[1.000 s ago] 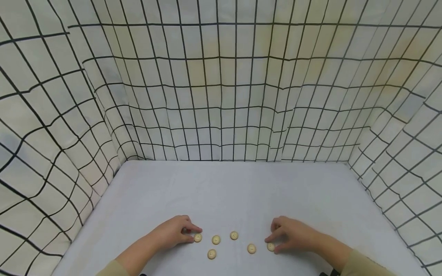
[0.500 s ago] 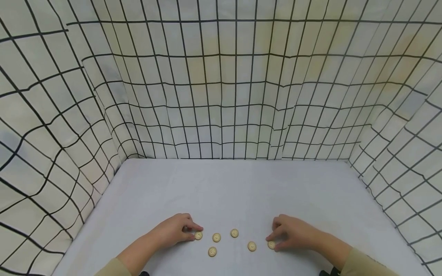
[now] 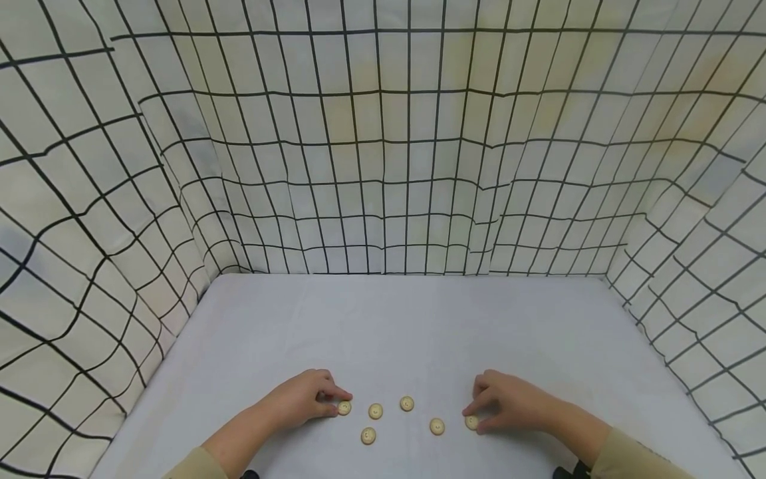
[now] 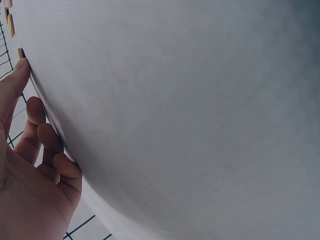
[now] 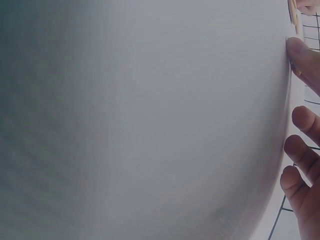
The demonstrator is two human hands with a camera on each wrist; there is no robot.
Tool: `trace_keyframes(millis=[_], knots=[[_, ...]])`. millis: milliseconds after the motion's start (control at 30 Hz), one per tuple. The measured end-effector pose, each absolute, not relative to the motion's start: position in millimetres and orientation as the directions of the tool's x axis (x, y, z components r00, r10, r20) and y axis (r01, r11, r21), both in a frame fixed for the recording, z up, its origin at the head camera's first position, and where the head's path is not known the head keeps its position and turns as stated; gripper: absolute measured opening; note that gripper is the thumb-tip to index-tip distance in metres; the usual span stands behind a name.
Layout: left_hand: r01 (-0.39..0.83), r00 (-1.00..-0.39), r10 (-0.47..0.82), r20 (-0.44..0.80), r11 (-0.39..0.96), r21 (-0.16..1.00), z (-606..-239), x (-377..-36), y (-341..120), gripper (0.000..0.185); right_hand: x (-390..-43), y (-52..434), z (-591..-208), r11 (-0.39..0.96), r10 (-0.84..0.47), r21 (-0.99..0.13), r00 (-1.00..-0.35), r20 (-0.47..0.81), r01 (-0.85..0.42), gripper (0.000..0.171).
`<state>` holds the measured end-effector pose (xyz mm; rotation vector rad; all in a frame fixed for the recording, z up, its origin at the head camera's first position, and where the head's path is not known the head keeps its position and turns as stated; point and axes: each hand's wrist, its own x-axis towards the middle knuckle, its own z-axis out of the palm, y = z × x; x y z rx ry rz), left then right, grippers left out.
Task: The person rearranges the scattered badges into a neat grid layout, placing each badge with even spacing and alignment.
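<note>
While the six buttons lie as before on the bench (image 3: 419, 332), your left hand (image 3: 302, 399) still pinches the leftmost button (image 3: 344, 408) and your right hand (image 3: 509, 402) the rightmost button (image 3: 471, 421), neither lifted

No text, label, brand, number or sign can be read in any of the views. The six cream buttons (image 3: 407, 403) on the white table (image 3: 395, 332) show only small holes at their centres (too small to tell any stamping), and the checked cloth (image 3: 383, 153) hung around the table carries a plain black grid with no lettering. The wrist views show only the bare white table surface and fingers, with nothing printed there.
</note>
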<state>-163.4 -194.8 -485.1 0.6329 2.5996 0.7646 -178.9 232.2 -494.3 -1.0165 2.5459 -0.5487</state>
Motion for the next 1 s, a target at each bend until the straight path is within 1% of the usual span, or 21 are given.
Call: trace_keyframes(millis=[367, 567, 800, 1000], knots=[[0.316, -0.828, 0.516, -0.220, 0.753, 0.577, -486, -165, -194, 0.027, -188, 233, -496, 0.672, -0.701, -0.469, -0.696, -0.153, -0.573, 0.029], [0.297, -0.837, 0.499, -0.223, 0.758, 0.581, -487, -165, -194, 0.027, -195, 232, -497, 0.665, -0.706, -0.451, -0.698, -0.120, -0.595, 0.030], [0.283, -0.839, 0.492, -0.233, 0.760, 0.586, -486, -165, -193, 0.027, -205, 228, -497, 0.699, -0.675, -0.432, -0.725, -0.136, -0.569, 0.030], [0.287, -0.834, 0.501, -0.232, 0.752, 0.593, -486, -165, -193, 0.026, -217, 220, -493, 0.671, -0.698, -0.432, -0.710, -0.091, -0.603, 0.030]])
